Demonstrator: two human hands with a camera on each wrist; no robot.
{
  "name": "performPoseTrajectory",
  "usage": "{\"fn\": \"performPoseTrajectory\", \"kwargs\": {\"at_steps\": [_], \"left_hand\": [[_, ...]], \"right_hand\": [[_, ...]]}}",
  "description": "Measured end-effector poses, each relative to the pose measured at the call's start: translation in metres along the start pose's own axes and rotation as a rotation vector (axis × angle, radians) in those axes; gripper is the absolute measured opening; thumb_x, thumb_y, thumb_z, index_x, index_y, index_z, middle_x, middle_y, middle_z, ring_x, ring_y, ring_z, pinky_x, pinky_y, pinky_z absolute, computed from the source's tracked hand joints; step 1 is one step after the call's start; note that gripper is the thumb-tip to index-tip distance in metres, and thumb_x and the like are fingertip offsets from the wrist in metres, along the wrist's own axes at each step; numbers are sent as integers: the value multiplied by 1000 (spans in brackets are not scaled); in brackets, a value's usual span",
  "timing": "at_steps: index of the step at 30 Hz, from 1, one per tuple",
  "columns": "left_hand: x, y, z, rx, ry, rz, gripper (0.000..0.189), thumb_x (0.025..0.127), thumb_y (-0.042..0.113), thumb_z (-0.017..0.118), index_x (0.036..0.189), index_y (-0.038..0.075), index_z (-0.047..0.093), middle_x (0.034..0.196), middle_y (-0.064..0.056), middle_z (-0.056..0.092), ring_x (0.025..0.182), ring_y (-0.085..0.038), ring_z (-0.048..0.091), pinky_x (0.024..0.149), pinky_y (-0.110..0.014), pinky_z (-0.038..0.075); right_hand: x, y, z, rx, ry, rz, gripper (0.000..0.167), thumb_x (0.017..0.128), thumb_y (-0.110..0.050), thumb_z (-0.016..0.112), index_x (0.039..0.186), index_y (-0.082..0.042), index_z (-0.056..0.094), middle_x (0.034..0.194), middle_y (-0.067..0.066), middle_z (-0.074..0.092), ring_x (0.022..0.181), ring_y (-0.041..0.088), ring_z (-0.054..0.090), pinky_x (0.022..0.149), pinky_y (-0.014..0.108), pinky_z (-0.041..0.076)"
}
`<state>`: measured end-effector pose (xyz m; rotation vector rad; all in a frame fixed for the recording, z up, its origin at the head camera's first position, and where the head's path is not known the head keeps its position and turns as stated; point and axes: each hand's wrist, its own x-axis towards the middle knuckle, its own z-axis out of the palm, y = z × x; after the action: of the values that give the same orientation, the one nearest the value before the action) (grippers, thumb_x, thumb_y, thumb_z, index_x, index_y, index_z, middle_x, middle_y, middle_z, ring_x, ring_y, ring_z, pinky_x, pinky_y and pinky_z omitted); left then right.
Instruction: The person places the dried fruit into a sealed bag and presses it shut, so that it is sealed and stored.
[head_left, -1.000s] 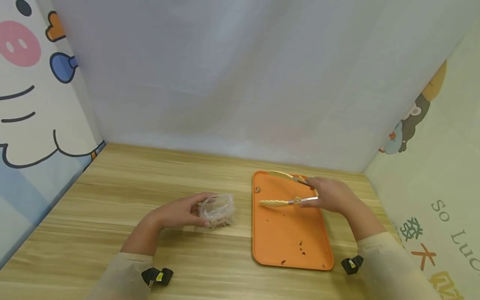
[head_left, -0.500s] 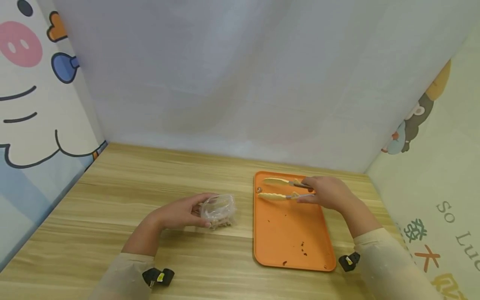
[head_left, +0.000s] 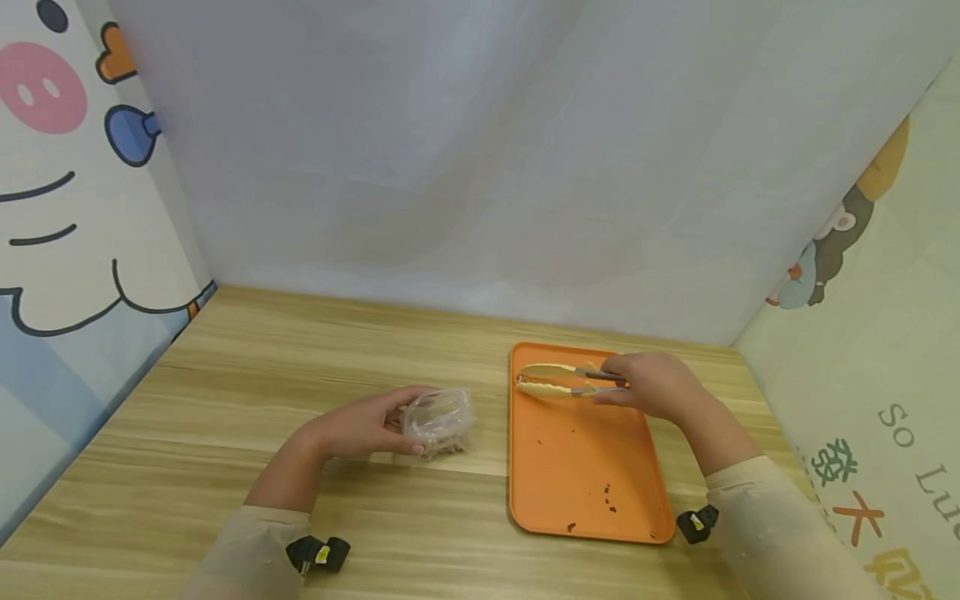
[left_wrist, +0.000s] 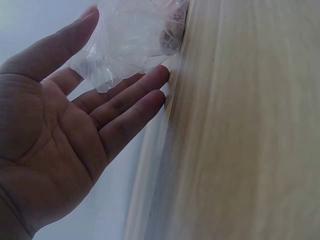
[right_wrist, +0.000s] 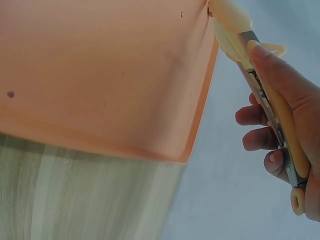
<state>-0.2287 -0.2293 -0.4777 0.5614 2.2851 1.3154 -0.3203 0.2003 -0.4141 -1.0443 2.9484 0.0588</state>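
Note:
In the head view my left hand (head_left: 367,423) holds a clear plastic container (head_left: 441,421) upright on the table, thumb at the near side and fingers behind. Small brownish pieces (left_wrist: 171,36) show inside it in the left wrist view. My right hand (head_left: 656,385) grips cream-tipped tongs (head_left: 546,390) over the orange tray (head_left: 562,467). The tips straddle a small round brown-and-pale piece (head_left: 520,380) at the tray's far left corner; whether they touch it, I cannot tell. In the right wrist view the thumb presses one arm of the tongs (right_wrist: 285,127), fingers around the other.
Several dark crumbs (head_left: 609,500) lie on the near half of the tray. The wooden table (head_left: 420,517) runs up to a pale cloth backdrop (head_left: 450,208). Patterned panels with cartoon figures stand left and right.
The tongs' arms have come closer together and their tips have moved to the small piece in the tray's corner. My left hand and the container stay in place.

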Motion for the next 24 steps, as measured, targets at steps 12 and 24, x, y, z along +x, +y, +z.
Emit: {"fn": "performPoseTrajectory", "kwargs": {"at_steps": [12, 24], "left_hand": [[-1, 2, 2, 14, 4, -3, 76, 88, 32, 75, 151, 35, 33, 133, -7, 50, 110, -23, 57, 89, -39, 49], [0, -1, 1, 2, 3, 8, 77, 87, 36, 75, 151, 36, 33, 132, -7, 50, 109, -22, 58, 89, -38, 49]], "right_hand": [[-1, -3, 2, -19, 41, -34, 34, 85, -52, 70, 92, -19, 66, 71, -12, 58, 57, 4, 46, 54, 27, 40], [-3, -4, 3, -13, 53, -34, 28, 86, -49, 71, 86, -21, 64, 67, -14, 53, 56, 6, 44, 54, 27, 39]]}}
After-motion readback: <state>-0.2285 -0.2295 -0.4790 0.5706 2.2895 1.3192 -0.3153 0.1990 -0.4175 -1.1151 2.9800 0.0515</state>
